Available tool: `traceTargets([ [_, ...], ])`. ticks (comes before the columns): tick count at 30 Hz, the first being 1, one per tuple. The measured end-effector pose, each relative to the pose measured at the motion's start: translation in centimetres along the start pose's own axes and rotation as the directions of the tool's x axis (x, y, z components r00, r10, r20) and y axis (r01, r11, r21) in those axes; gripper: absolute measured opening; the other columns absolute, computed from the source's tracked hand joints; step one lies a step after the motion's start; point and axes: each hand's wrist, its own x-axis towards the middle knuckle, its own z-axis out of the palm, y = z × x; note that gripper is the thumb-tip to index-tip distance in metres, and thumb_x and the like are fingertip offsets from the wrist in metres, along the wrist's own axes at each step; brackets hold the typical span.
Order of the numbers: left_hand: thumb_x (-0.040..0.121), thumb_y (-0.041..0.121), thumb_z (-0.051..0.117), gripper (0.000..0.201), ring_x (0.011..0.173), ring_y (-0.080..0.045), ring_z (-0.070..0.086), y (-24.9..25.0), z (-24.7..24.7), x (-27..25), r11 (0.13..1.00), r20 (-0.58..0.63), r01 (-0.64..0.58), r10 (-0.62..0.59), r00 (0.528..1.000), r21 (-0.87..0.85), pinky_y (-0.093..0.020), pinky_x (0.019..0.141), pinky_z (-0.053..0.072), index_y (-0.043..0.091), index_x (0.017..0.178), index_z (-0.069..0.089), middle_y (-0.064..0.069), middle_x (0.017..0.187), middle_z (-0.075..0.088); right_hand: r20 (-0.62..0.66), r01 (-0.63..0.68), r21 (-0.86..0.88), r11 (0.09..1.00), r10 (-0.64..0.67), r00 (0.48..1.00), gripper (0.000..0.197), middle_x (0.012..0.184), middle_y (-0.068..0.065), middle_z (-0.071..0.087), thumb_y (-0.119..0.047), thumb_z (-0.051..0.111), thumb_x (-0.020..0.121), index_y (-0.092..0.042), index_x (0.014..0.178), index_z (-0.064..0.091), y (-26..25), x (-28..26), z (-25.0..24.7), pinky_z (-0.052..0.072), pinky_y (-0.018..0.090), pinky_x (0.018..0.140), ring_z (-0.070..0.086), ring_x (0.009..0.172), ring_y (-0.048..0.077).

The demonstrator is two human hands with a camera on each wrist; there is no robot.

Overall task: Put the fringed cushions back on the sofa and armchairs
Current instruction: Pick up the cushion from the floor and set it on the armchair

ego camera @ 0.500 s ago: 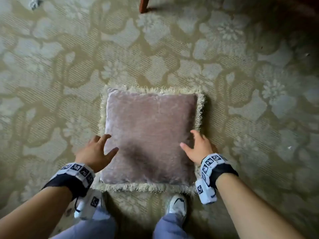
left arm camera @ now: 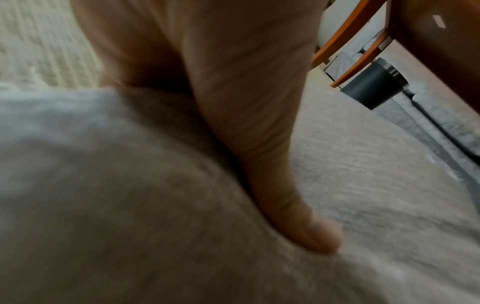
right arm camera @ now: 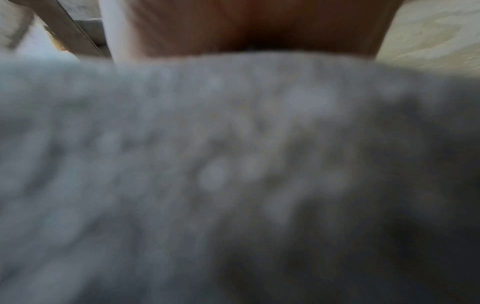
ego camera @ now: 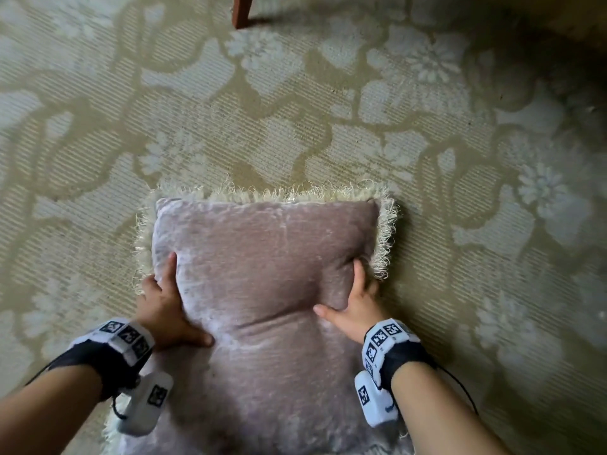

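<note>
A dusty-pink velvet cushion (ego camera: 266, 290) with a cream fringe lies on the patterned carpet, its near end raised toward me. My left hand (ego camera: 166, 307) grips its left edge, thumb on top and fingers under the side. On the opposite edge my right hand (ego camera: 353, 307) grips the same way, denting the fabric. In the left wrist view the thumb presses into the cushion (left arm camera: 130, 195). The right wrist view is filled by the blurred cushion (right arm camera: 233, 174), with my right hand (right arm camera: 259, 26) at the top.
The cream and tan floral carpet (ego camera: 328, 110) spreads all round. A reddish wooden furniture leg (ego camera: 242, 11) stands at the far top. Dark shadow covers the top right corner. The left wrist view shows wooden chair parts (left arm camera: 348, 41) and a dark round foot (left arm camera: 374, 86).
Both hands have gone from resting flat at the cushion's sides to gripping its edges. The cushion's near end has come up toward me and now hides my shoes.
</note>
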Motion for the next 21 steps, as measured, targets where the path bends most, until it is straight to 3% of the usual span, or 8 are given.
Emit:
traceTargets([
  [3,-0.007,0.076,0.077,0.188,0.125,-0.050,0.038,-0.4,0.7,0.7,0.997,-0.093,-0.041,0.034,0.995,-0.071,-0.058,0.108,0.035,0.037,0.151,-0.016,-0.023,0.134,0.023,0.014,-0.013,-0.033,0.999,0.013,1.000,0.124,0.149,0.025,0.011,-0.069,0.073,0.070,-0.035,0.147,-0.017,-0.3,1.3,-0.1,0.040,0.044,0.107,0.050,0.122,0.043],
  [8,0.006,0.066,0.089,0.176,0.130,-0.040,0.036,-0.1,0.0,0.9,0.980,-0.084,-0.150,0.140,0.987,-0.128,-0.052,0.110,0.036,0.034,0.151,-0.005,-0.017,0.142,0.022,0.016,-0.026,-0.073,0.997,0.027,1.000,0.112,0.145,0.023,0.019,-0.061,0.073,0.076,-0.023,0.149,-0.002,-1.4,1.1,-1.1,0.042,0.040,0.101,0.052,0.119,0.041],
  [14,0.016,0.062,0.089,0.156,0.123,-0.034,0.046,1.9,-5.8,-1.0,0.968,-0.106,-0.227,0.216,0.971,-0.109,-0.046,0.104,0.042,0.035,0.147,0.009,-0.014,0.139,0.040,-0.105,0.120,-0.031,0.992,-0.122,0.987,0.090,0.141,0.026,0.040,-0.043,0.079,0.078,-0.012,0.142,0.024,-4.1,-1.5,-6.4,0.040,0.040,0.105,0.045,0.128,0.039],
  [18,0.026,0.045,0.097,0.150,0.118,-0.038,0.047,3.8,-11.1,-1.0,0.942,-0.263,-0.320,0.286,0.921,-0.097,-0.047,0.098,0.043,0.035,0.148,0.011,-0.016,0.137,0.037,-0.260,0.220,0.037,0.975,-0.203,0.944,0.086,0.145,0.022,0.036,-0.039,0.078,0.080,-0.010,0.142,0.026,-6.3,-1.3,-9.0,0.036,0.038,0.106,0.044,0.128,0.037],
  [21,0.022,0.045,0.098,0.156,0.121,-0.042,0.044,3.6,-12.8,0.1,0.932,-0.338,-0.357,0.317,0.886,-0.062,-0.052,0.102,0.043,0.040,0.148,0.006,-0.022,0.139,0.033,-0.285,0.211,0.104,0.972,-0.174,0.943,0.092,0.148,0.022,0.030,-0.040,0.079,0.079,-0.010,0.144,0.023,-6.8,-0.2,-8.1,0.033,0.035,0.107,0.041,0.131,0.037],
])
